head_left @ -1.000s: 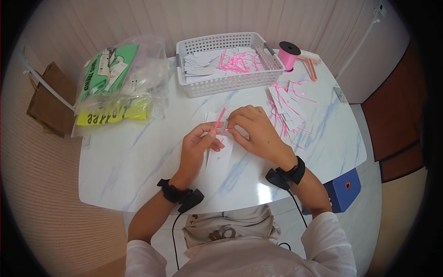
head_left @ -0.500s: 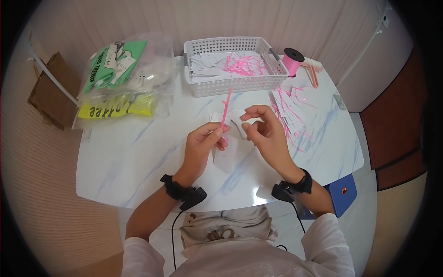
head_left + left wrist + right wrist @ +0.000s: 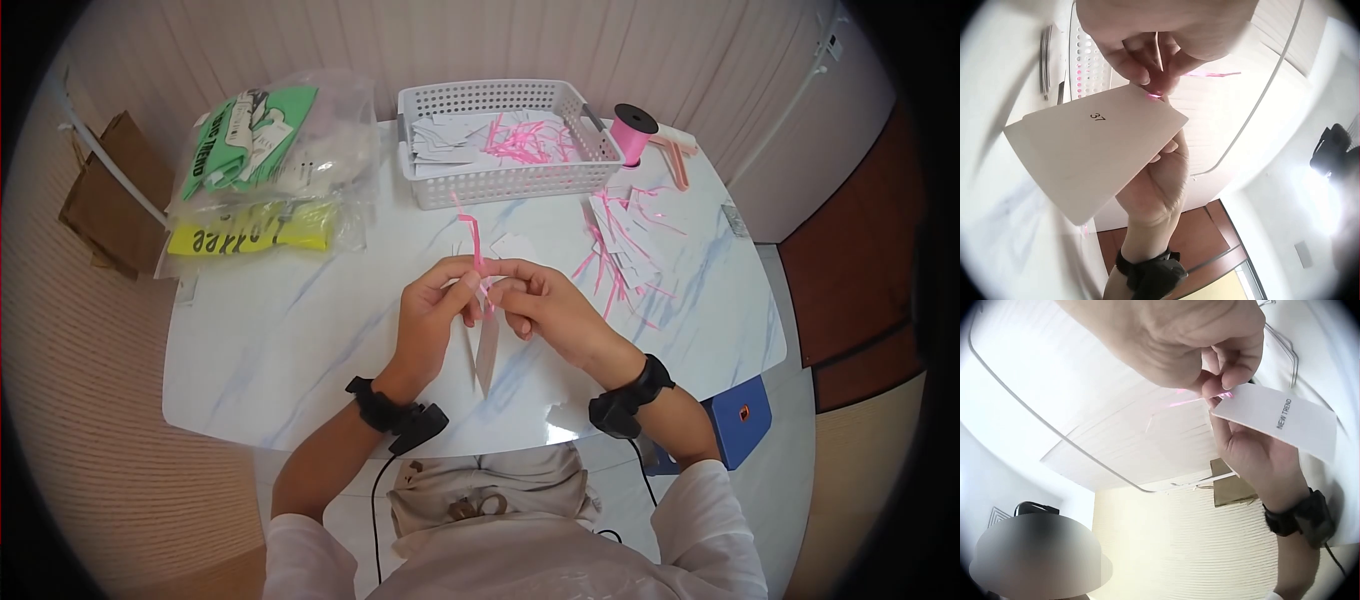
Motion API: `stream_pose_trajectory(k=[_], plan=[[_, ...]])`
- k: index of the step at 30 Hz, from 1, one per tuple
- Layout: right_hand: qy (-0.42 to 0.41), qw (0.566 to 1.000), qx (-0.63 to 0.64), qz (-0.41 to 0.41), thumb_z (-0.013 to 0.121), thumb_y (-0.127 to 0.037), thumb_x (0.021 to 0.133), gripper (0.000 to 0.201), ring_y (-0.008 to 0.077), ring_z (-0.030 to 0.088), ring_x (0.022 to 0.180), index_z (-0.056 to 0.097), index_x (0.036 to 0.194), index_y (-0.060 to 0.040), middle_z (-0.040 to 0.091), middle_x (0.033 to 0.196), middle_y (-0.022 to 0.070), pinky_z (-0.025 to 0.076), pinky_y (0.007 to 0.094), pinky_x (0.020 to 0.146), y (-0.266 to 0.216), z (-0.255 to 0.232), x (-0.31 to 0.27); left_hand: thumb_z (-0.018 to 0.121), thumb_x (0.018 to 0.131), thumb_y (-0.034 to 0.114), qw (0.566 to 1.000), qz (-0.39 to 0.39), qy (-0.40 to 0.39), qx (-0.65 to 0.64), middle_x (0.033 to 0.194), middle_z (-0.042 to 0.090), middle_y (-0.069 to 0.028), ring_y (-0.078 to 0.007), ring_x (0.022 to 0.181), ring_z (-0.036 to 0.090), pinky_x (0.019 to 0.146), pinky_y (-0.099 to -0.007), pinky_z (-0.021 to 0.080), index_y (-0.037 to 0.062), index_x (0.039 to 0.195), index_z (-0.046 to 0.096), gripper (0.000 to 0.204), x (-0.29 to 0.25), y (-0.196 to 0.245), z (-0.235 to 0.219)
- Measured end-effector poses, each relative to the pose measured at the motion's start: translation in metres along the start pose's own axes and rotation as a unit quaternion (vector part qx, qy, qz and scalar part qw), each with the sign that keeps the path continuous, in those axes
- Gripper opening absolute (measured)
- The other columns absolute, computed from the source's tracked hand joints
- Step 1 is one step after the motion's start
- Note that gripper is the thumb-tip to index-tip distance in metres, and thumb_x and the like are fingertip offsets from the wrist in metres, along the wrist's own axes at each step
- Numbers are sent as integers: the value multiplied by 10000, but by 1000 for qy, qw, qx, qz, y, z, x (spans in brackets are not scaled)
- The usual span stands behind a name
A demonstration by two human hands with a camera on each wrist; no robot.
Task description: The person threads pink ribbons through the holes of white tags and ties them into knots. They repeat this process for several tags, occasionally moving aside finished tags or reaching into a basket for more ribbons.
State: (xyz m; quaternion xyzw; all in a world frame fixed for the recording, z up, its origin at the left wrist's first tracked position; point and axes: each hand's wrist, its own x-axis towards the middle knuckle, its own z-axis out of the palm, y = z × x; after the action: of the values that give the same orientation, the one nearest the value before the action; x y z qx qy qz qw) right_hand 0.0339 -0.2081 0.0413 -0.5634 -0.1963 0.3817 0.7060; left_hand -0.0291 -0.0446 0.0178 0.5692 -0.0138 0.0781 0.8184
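A pink ribbon stands up from between the fingertips of the left hand, which pinches it. Close against it, the right hand pinches the ribbon's lower part at the top of a white card. The card hangs edge-on below both hands. In the left wrist view the card shows the number 37; in the right wrist view its other face reads NEW TREND. Fingers hide where the ribbon meets the card. More white cards lie on the table just beyond the hands.
A white basket holds cards and pink ribbons at the back. Beside it are a ribbon spool and a pink tool. Ribboned cards lie in a pile at right. Plastic-bagged items sit at left.
The right hand drew away from the left, then came back to the ribbon and card. The ribbon's upper end now leans left, and the card has turned from face-up to edge-on.
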Motion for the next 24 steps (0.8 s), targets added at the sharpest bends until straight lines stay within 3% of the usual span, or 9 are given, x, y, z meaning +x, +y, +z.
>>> stream_pose_trajectory(k=[3, 5, 12, 14, 18, 20, 24], plan=[[57, 998, 19, 12, 601, -172, 920, 275, 34, 455, 561, 583, 1157, -35, 544, 746, -46, 364, 189, 522, 1, 2, 0, 541, 946, 155, 999, 33, 38, 5, 900, 630, -43, -75, 652, 515, 606, -237, 424, 5, 1029, 632, 195, 1, -2, 0], [92, 995, 22, 12, 601, -194, 923, 218, 27, 462, 575, 631, 1067, -34, 563, 740, -42, 367, 188, 512, -4, 7, -3, 525, 953, 182, 1000, 1, 30, 7, 1065, 598, -45, -78, 705, 512, 649, -239, 419, 13, 1046, 613, 212, 1, -2, -3], [78, 995, 41, -36, 604, -230, 926, 204, 28, 444, 523, 639, 996, -41, 628, 795, 1, 353, 183, 482, -11, 8, -6, 549, 945, 183, 999, 9, 23, 38, 927, 617, -29, -90, 705, 531, 638, -243, 425, 17, 1021, 615, 194, 1, -5, -3], [96, 990, -91, -47, 595, -242, 929, 224, 24, 429, 496, 637, 990, -30, 647, 758, 5, 339, 177, 470, -12, 9, -7, 564, 938, 183, 998, -3, 48, 31, 859, 620, -21, -94, 703, 538, 634, -247, 431, 21, 1009, 615, 184, 1, -6, -2], [142, 972, -169, -74, 591, -242, 924, 237, 27, 461, 507, 647, 965, -15, 641, 676, 0, 346, 194, 470, -13, 9, -8, 554, 940, 169, 998, 20, 54, 29, 910, 599, -36, -97, 705, 538, 638, -247, 434, 12, 998, 612, 177, 0, -4, 0], [186, 943, -261, -86, 594, -231, 914, 234, 41, 503, 522, 663, 921, -8, 636, 635, 16, 358, 221, 469, -13, 9, -8, 557, 939, 119, 996, 83, 12, 38, 963, 564, -36, -89, 718, 548, 631, -240, 451, -5, 988, 611, 145, -1, -3, 1], [196, 930, -301, -74, 600, -206, 890, 202, 64, 528, 523, 674, 882, -18, 626, 609, 33, 389, 245, 492, -10, 11, -9, 550, 937, 89, 992, 116, 6, 51, 1010, 518, -37, -85, 736, 549, 640, -233, 457, -14, 976, 608, 125, -1, -6, 1]])
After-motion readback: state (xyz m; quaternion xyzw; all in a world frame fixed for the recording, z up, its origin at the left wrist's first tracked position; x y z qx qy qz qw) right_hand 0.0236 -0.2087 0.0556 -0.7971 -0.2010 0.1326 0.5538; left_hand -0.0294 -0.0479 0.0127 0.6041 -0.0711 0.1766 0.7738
